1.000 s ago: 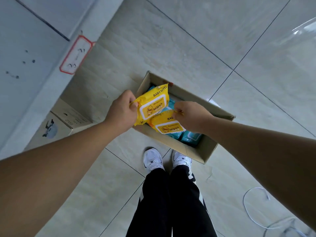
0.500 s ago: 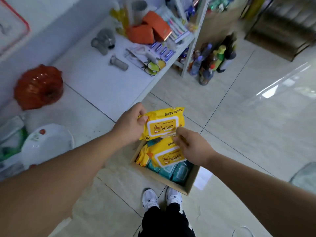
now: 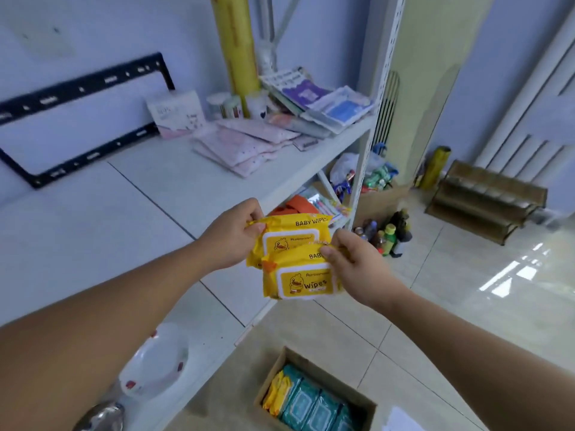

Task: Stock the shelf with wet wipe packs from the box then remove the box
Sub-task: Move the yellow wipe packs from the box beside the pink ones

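My left hand (image 3: 231, 234) grips the top left corner of a yellow baby wipes pack (image 3: 298, 231). My right hand (image 3: 351, 262) pinches the top edge of a second yellow wipes pack (image 3: 300, 279), which overlaps the front of the first. Both packs hang in the air beside the front edge of the white shelf (image 3: 149, 194). The open cardboard box (image 3: 323, 376) sits on the floor below, holding teal wipe packs (image 3: 311, 405) and a few yellow ones (image 3: 277, 391) at its left side.
The shelf board carries pink fabric packets (image 3: 245, 141), a pink box (image 3: 177, 113), cups and booklets at the back right. A white bowl (image 3: 155, 365) sits on a lower board. Bottles (image 3: 389, 234) stand on the floor by the shelf upright (image 3: 370, 144).
Both hands have lifted the two yellow packs out of the box up to shelf height. My view has swung up from the floor to the shelf.
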Tool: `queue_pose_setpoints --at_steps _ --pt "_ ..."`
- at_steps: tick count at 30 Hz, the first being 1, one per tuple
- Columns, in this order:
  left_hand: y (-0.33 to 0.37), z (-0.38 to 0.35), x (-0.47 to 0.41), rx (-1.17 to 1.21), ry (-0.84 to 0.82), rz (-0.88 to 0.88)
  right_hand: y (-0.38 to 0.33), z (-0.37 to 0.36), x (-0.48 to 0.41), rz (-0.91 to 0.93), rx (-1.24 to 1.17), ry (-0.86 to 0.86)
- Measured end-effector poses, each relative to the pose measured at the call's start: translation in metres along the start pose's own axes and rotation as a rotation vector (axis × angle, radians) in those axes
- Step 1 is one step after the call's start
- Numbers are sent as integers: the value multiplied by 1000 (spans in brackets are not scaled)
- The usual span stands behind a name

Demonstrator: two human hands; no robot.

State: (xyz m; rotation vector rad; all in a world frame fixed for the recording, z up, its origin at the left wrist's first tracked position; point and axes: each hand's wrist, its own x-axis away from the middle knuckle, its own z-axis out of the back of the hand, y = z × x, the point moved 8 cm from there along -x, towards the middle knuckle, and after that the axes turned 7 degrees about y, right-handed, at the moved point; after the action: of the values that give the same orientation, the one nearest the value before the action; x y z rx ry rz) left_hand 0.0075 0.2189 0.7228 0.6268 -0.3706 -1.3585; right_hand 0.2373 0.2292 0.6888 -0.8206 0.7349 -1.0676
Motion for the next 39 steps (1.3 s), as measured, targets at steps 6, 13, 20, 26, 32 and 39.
queue_pose_setpoints --at_steps 6,13,20,26,32,39 --pt "17 78 14 -8 74 35 -68 -3 -16 73 -97 -14" --pt "-22 166 59 -100 156 136 -135 -65 -23 182 -163 -103" --pt "-96 250 117 -227 243 272 -206 -169 -13 300 -183 -199" --pt "-192 305 165 -264 268 403 -254 -280 -5 344 -182 -356" --pt "-294 355 204 -268 268 485 -295 -395 1 331 -185 -448" --pt "-371 395 218 -362 217 554 -314 -494 15 193 -271 -448"
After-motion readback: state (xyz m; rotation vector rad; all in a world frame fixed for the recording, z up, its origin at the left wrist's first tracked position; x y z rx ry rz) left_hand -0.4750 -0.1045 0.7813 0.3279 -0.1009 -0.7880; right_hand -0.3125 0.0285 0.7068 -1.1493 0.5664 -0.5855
